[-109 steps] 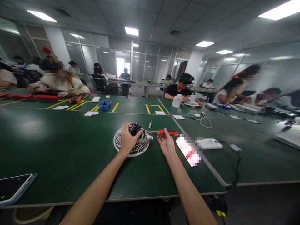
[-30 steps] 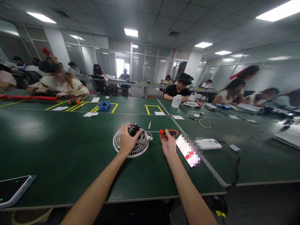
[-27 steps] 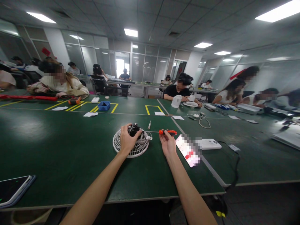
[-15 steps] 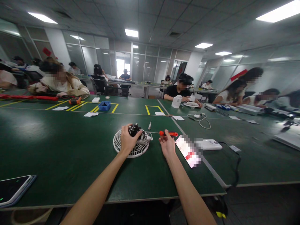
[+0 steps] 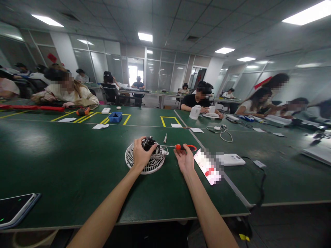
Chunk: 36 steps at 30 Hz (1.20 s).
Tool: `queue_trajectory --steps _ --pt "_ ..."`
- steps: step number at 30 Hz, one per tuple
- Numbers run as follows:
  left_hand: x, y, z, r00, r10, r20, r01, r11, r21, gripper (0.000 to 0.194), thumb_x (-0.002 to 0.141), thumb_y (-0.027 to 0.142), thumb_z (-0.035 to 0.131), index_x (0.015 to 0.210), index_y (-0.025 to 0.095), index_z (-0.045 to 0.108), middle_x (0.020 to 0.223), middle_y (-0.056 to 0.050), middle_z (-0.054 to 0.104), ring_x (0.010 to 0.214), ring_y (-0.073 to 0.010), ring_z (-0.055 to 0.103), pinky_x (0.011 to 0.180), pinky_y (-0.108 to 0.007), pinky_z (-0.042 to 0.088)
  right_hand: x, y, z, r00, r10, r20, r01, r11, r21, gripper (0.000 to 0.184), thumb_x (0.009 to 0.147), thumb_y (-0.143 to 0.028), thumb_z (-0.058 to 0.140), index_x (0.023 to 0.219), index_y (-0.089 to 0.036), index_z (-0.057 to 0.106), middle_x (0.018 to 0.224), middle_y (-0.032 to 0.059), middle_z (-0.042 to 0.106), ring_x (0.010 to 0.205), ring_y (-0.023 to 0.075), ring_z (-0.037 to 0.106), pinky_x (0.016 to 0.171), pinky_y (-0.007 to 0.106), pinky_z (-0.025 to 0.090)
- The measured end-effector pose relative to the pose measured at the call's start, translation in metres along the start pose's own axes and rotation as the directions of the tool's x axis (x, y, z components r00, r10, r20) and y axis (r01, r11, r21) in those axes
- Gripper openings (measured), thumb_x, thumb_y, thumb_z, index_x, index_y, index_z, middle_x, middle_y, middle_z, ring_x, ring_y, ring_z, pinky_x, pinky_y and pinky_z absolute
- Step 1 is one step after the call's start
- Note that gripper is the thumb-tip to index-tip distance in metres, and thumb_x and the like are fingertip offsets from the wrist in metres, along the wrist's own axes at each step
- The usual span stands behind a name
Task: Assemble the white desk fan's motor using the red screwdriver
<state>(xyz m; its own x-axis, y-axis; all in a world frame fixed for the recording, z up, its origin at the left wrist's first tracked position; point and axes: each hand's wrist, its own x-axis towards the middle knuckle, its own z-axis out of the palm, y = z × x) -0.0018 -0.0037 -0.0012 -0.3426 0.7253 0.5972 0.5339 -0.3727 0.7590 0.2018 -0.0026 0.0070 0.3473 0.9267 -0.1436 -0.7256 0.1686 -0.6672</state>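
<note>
My L hand (image 5: pixel 141 154) grips the blk motor unit (image 5: pixel 149 142) atop the white grille (image 5: pixel 153 168). My R hand (image 5: pixel 185 161), right of the grille, has fingers closed on the screwdriver (image 5: pixel 178 147), shaft pointing at the unit; tip contact unclear. Vs. a sec ago: handle's rolled round, grille hasn't budged. So prob. mid-turn on a screw, in/out can't tell.

Screwdriver handle (image 5: pixel 190 147): orange-red, black. Mechanism (image 5: pixel 149 142): black. Grille (image 5: pixel 152 167): white, slotted pattern. Tabletop (image 5: pixel 77 168): green. Tape outline (image 5: pixel 163 121): yellow. Bin (image 5: pixel 116 120): blue.
</note>
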Motion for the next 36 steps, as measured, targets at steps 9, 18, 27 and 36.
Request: queue_trajectory --steps 9,18,27,36 --pt "0.0003 -0.0020 0.0010 1.000 -0.003 -0.007 0.003 1.000 -0.005 0.054 0.076 0.048 0.082 0.119 0.022 0.062 0.113 -0.007 0.060 0.107 -0.0262 0.062 0.098 -0.045 0.050 0.0005 0.0030 -0.0006 0.999 -0.031 -0.040 0.027 0.995 -0.093 0.038 0.065 -0.029 0.088 0.087 -0.024 0.057 0.066 -0.0063 0.068 0.059 0.0128 0.068 0.054 0.021 0.050" --pt "0.0005 -0.0007 -0.0002 1.000 -0.007 -0.005 0.007 1.000 -0.004 0.053 0.076 0.048 0.082 0.118 0.022 0.063 0.112 -0.007 0.060 0.107 -0.0267 0.063 0.098 -0.046 0.050 0.0026 0.0019 -0.0012 0.999 -0.030 -0.022 0.028 0.997 -0.066 0.030 0.065 -0.018 0.082 0.081 -0.022 0.056 0.069 -0.0033 0.073 0.067 0.0143 0.072 0.069 0.026 0.059" --pt "0.0001 -0.0019 0.0004 1.000 0.003 -0.006 -0.003 1.000 -0.001 0.054 0.076 0.048 0.082 0.119 0.023 0.062 0.112 -0.007 0.060 0.106 -0.0267 0.063 0.098 -0.047 0.051 -0.0003 0.0029 0.0001 0.999 -0.038 -0.011 0.037 0.993 -0.112 0.038 0.067 -0.026 0.087 0.090 -0.025 0.057 0.068 -0.0044 0.073 0.064 0.0144 0.071 0.059 0.022 0.056" --pt "-0.0004 0.0014 -0.0007 1.000 0.024 0.011 -0.024 1.000 0.015 0.059 0.072 0.043 0.085 0.120 0.021 0.060 0.114 -0.007 0.059 0.107 -0.0267 0.062 0.100 -0.047 0.050 0.0032 0.0033 -0.0030 0.999 -0.043 0.011 0.044 0.997 -0.061 0.031 0.063 -0.010 0.076 0.080 -0.022 0.054 0.075 -0.0024 0.075 0.073 0.0150 0.074 0.072 0.027 0.061"
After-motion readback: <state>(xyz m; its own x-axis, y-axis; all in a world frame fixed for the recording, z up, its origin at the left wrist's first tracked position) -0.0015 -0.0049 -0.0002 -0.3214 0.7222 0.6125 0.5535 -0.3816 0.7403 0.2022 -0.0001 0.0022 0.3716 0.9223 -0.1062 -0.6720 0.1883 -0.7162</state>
